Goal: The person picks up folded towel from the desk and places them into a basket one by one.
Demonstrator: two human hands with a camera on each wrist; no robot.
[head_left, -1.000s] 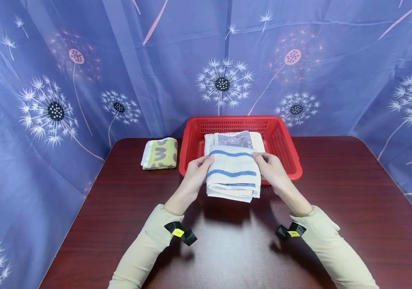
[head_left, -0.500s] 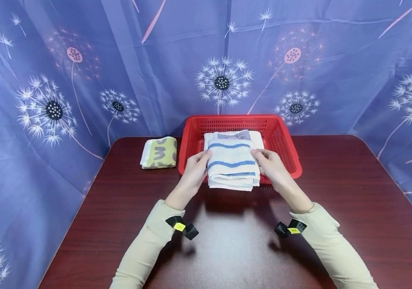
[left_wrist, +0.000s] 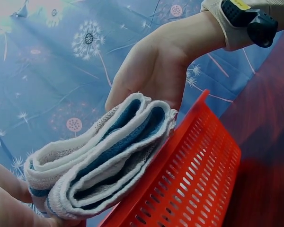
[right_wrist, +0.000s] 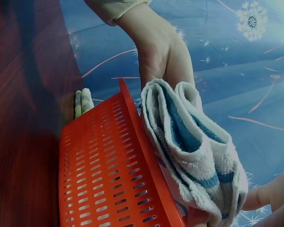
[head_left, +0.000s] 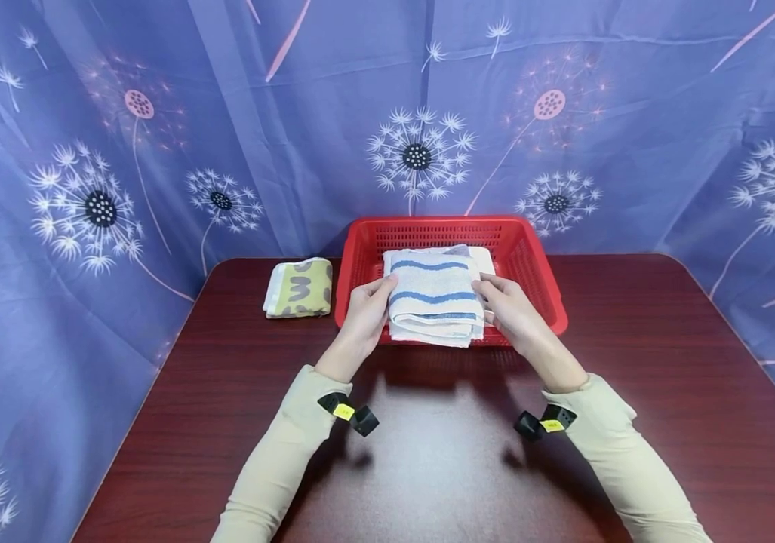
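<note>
A folded white towel with blue stripes point(head_left: 433, 290) is held level between both hands over the front part of a red plastic basket point(head_left: 552, 298). My left hand point(head_left: 365, 315) grips its left edge, thumb on top. On the opposite edge my right hand point(head_left: 511, 309) pinches it the same way. Seen from the left wrist, the towel's layered folds point(left_wrist: 109, 156) stand right at the basket rim. The right wrist view shows the folded towel point(right_wrist: 194, 146) beside the basket's slotted wall point(right_wrist: 104, 165). Inside the basket lies another white cloth point(head_left: 484, 260), mostly hidden under the striped towel.
A folded yellow-green towel with grey shapes point(head_left: 302, 288) lies on the dark red wooden table point(head_left: 224, 422), left of the basket. Behind the table hangs a blue curtain point(head_left: 333, 113) with dandelion prints. Each wrist wears a small black camera.
Both hands have carried the striped towel forward, farther over the basket. It now covers more of the cloth inside. The yellow-green towel has stayed in place.
</note>
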